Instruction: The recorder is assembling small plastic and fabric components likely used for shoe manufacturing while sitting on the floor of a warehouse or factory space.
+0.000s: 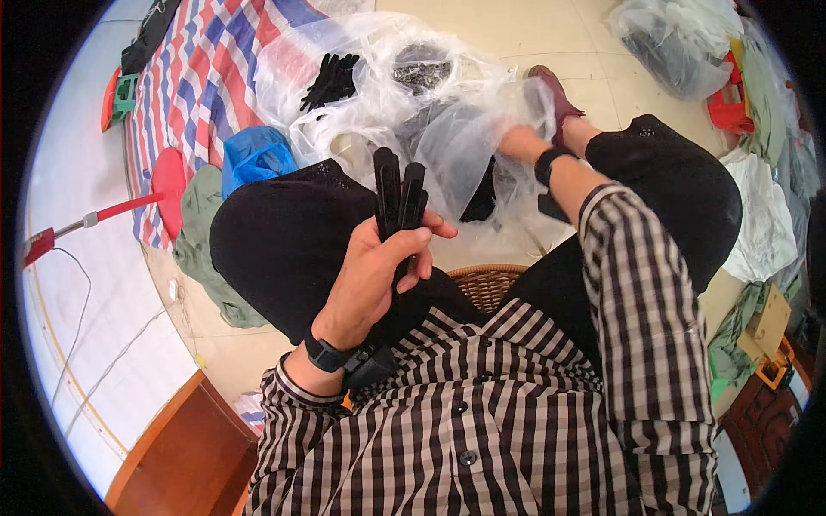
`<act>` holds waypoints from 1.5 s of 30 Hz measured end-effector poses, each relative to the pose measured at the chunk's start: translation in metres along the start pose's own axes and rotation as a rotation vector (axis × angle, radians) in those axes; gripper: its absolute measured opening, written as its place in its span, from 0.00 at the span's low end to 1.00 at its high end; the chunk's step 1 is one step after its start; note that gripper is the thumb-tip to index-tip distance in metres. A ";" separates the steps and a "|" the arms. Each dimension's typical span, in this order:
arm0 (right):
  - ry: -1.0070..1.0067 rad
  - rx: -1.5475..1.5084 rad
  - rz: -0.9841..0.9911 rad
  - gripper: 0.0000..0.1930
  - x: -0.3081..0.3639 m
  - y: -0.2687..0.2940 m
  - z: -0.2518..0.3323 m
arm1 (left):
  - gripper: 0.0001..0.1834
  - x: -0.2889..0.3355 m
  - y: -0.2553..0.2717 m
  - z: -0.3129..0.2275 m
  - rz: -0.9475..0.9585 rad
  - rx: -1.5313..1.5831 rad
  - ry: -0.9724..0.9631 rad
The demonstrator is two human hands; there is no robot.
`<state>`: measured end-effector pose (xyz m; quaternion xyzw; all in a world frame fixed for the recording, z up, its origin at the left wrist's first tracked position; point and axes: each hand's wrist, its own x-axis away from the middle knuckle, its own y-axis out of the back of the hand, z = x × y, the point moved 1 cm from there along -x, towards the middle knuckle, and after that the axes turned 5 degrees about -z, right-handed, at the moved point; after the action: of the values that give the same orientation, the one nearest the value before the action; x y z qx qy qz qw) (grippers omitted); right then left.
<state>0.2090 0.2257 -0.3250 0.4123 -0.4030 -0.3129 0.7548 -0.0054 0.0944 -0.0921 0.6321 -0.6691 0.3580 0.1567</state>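
My left hand (pixel 366 279) is closed around black gloves (pixel 398 193), held up in front of my lap with their dark fingers pointing away from me. My right hand (pixel 519 143) reaches forward into a large clear plastic bag (pixel 443 155); the film covers its fingers, so their grip cannot be made out. Another bunch of black gloves (pixel 332 81) lies on the bag at its far left. Inside the plastic, a dark bundle (pixel 422 70) shows at the far side, and a black item (pixel 480 196) sits nearer, below my right hand.
A wicker stool (pixel 484 285) is beneath me. To the left are a blue bag (pixel 255 159), a red-handled tool (pixel 120 206), green cloth (pixel 206 245) and a striped sheet (pixel 194 86). More plastic bags (pixel 675 47) and a white bag (pixel 757 219) lie on the right.
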 end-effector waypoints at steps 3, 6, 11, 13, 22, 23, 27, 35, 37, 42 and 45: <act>0.052 -0.028 0.176 0.15 -0.010 0.035 0.018 | 0.10 0.002 0.002 0.002 -0.027 -0.001 0.001; -0.088 -0.239 0.188 0.16 -0.010 0.022 0.024 | 0.10 -0.002 0.002 0.003 -0.002 -0.013 0.008; -0.031 -0.236 -0.213 0.14 -0.003 -0.050 0.000 | 0.10 -0.002 0.003 0.002 0.006 -0.062 0.037; -0.171 -0.071 -0.037 0.13 0.010 -0.022 0.017 | 0.10 0.001 0.005 0.003 -0.050 -0.019 0.016; -0.296 -0.010 0.058 0.11 0.001 -0.058 0.039 | 0.10 0.001 -0.003 0.001 0.018 0.010 0.076; -0.358 -0.029 0.095 0.11 0.001 -0.068 0.037 | 0.11 0.000 -0.003 0.002 0.017 -0.005 0.088; -0.428 -0.151 0.011 0.12 0.003 -0.089 0.033 | 0.10 0.003 0.001 0.003 0.057 0.030 0.139; -0.451 -0.099 -0.132 0.12 0.006 -0.127 0.013 | 0.09 0.001 -0.011 -0.007 0.099 0.028 0.150; -0.429 -0.124 -0.114 0.11 0.008 -0.103 0.039 | 0.09 0.005 -0.002 -0.004 0.065 0.035 0.150; -0.230 0.032 -0.113 0.08 0.014 -0.092 0.019 | 0.08 0.003 -0.005 -0.005 0.097 0.016 0.161; -0.165 0.035 -0.006 0.08 0.011 -0.080 0.016 | 0.08 0.004 -0.005 -0.004 0.105 0.018 0.141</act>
<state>0.1896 0.1737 -0.3861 0.3993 -0.4679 -0.3412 0.7108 -0.0020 0.0942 -0.0854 0.5709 -0.6852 0.4154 0.1787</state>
